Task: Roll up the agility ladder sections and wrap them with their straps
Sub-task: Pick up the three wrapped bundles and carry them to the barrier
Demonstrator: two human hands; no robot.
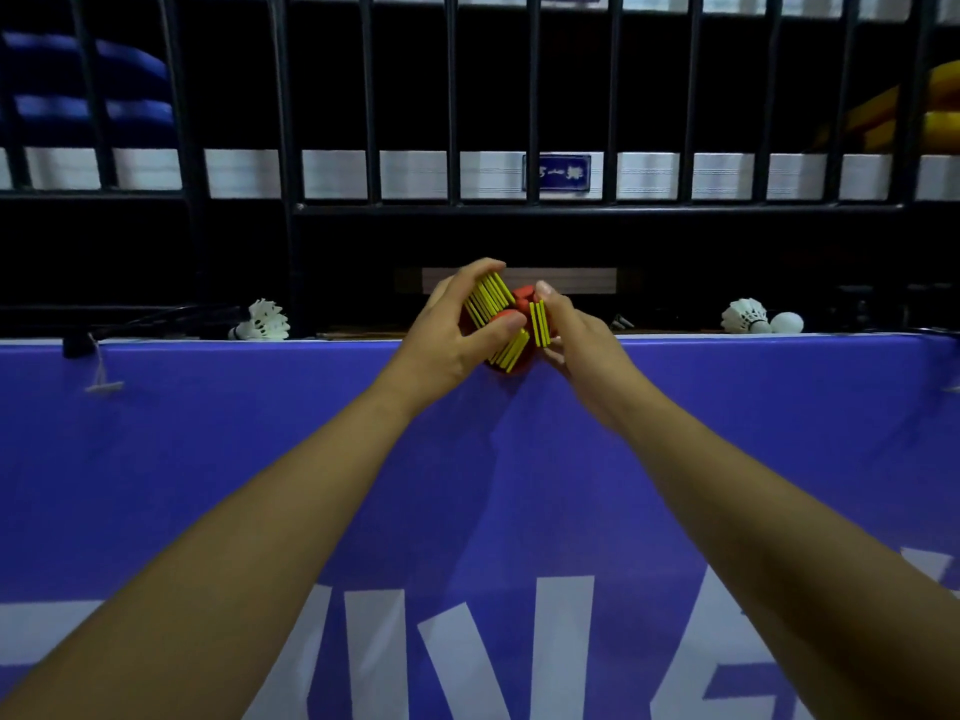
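While both arms reach straight out to 12 o'clock, the items stand thus:

- Ladder bundle [511,324]: held in the air between the two hands, level with the top edge of the purple banner [208,459] and not seen to rest on it. It consists of yellow rungs [488,298] with black edges, gathered in three fanned stacks at about 11, 3 and 6 o'clock around a red core
- Red strap [522,296]: bunched at the centre of the bundle, showing most at its 12 o'clock side. No free end can be made out
- Left hand [447,330]: at 9 o'clock of the bundle, clamped on it, with fingers curled over the 11 o'clock stack and thumb pressed across the middle
- Right hand [571,330]: at 3 o'clock of the bundle, pinching the small 3 o'clock stack, with one fingertip just beside the red strap
- Long axis: the rungs face the camera edge-on, so their length probably runs away from the viewer, though this cannot be told for certain
- Judgement: the left hand carries most of the bundle, and the right hand, being nearer the strap, seems better placed to draw it round. The loose fan may splay if the left hand's grip eases
- Also present: black railing [452,122] beyond the banner, shuttlecocks on the floor at 10 o'clock [267,320] and 2 o'clock [745,315], and a white ball [787,322] touching the latter
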